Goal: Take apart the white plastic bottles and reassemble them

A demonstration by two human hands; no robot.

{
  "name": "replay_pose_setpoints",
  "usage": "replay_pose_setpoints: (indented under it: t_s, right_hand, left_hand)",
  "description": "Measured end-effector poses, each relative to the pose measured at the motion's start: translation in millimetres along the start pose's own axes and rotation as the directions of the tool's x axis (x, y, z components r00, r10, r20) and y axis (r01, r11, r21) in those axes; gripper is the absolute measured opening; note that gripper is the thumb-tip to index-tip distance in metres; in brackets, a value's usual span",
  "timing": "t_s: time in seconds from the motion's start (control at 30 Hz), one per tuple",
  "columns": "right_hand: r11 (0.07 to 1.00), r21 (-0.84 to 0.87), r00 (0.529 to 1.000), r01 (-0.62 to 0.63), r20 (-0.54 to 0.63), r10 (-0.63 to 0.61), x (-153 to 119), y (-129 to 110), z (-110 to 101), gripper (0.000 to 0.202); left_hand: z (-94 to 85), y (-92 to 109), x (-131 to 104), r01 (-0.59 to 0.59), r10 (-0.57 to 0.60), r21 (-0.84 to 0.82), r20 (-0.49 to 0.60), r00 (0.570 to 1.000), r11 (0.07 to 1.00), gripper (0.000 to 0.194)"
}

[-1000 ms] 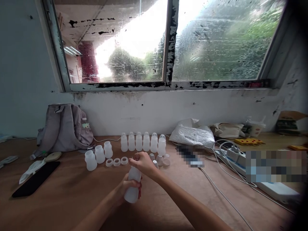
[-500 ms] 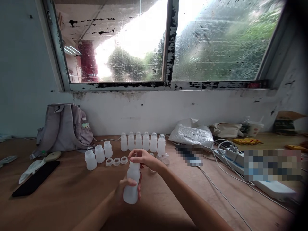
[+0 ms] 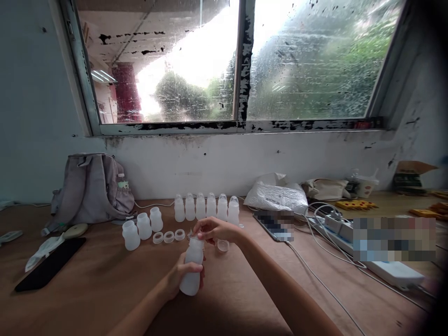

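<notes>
My left hand is wrapped around the body of a frosted white baby bottle, which tilts slightly over the table. At its mouth, my right hand pinches the collar ring, and a clear nipple tip shows beside the fingers. Left of the hands lie three loose collar rings. Three open bottles stand beyond them. Several bottles with clear domed caps form a row behind. A clear cap rests on the table, partly hidden by my right hand.
A grey backpack leans on the wall at left, near a black flat case. On the right are a silver bag, a phone, a power strip and loose white cables.
My right hand's fingers have shifted slightly right and lower at the bottle top, and the nipple tip now shows left of them. My left hand still grips the bottle.
</notes>
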State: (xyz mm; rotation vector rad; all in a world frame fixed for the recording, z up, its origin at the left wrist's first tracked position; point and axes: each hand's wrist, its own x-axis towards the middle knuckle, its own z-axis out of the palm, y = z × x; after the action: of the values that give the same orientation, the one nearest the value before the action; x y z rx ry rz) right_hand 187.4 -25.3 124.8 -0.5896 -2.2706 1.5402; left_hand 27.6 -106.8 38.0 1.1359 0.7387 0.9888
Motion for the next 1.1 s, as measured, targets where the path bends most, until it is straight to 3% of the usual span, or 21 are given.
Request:
replay_pose_setpoints:
  t_s: [0.07, 0.13, 0.33, 0.5, 0.6, 0.77, 0.97, 1.1]
  right_hand:
    - [0.999, 0.039, 0.998, 0.01, 0.069, -0.013, -5, -4, -4, 0.032]
    - [1.0, 0.03, 0.999, -0.008, 0.053, 0.006, -9, -9, -7, 0.04]
    - [0.988, -0.053, 0.985, -0.143, -0.109, 0.136, -12, -17, -3, 0.038]
    - [0.955, -0.197, 0.934, -0.222, -0.325, 0.149, -3, -8, 2, 0.039]
    - [0.94, -0.241, 0.918, -0.243, -0.37, 0.142, 1, -2, 1, 0.039]
    - [0.963, -0.195, 0.926, -0.188, -0.361, 0.108, 2, 1, -3, 0.035]
    - [0.985, -0.15, 0.943, -0.084, -0.331, 0.03, 3, -2, -2, 0.026]
    - [0.985, -0.174, 0.939, -0.021, -0.341, -0.04, 5, -5, 1, 0.014]
  left_hand:
    - [-1.2, -1, -2, 0.029, -0.026, -0.053, 0.048, 0.999, 0.998, 0.023]
    - [-2.6, -2, -2, 0.025, -0.021, -0.058, 0.054, 0.998, 0.998, 0.024]
    - [-2.2, 3, 1, -0.014, 0.016, -0.03, 0.039, 0.999, 0.999, 0.021]
    - [-0.4, 6, 2, -0.029, 0.03, -0.015, 0.082, 0.996, 0.999, 0.029]
    - [-0.5, 5, 2, -0.02, 0.026, -0.073, 0.08, 0.996, 0.997, 0.039]
    - [1.8, 7, 1, -0.005, 0.013, -0.091, 0.08, 0.997, 0.996, 0.04]
    - [2.1, 15, 3, -0.196, 0.199, 0.051, -0.062, 0.978, 0.979, 0.034]
    - [0.4, 17, 4, -0.234, 0.249, 0.14, -0.1, 0.963, 0.962, 0.034]
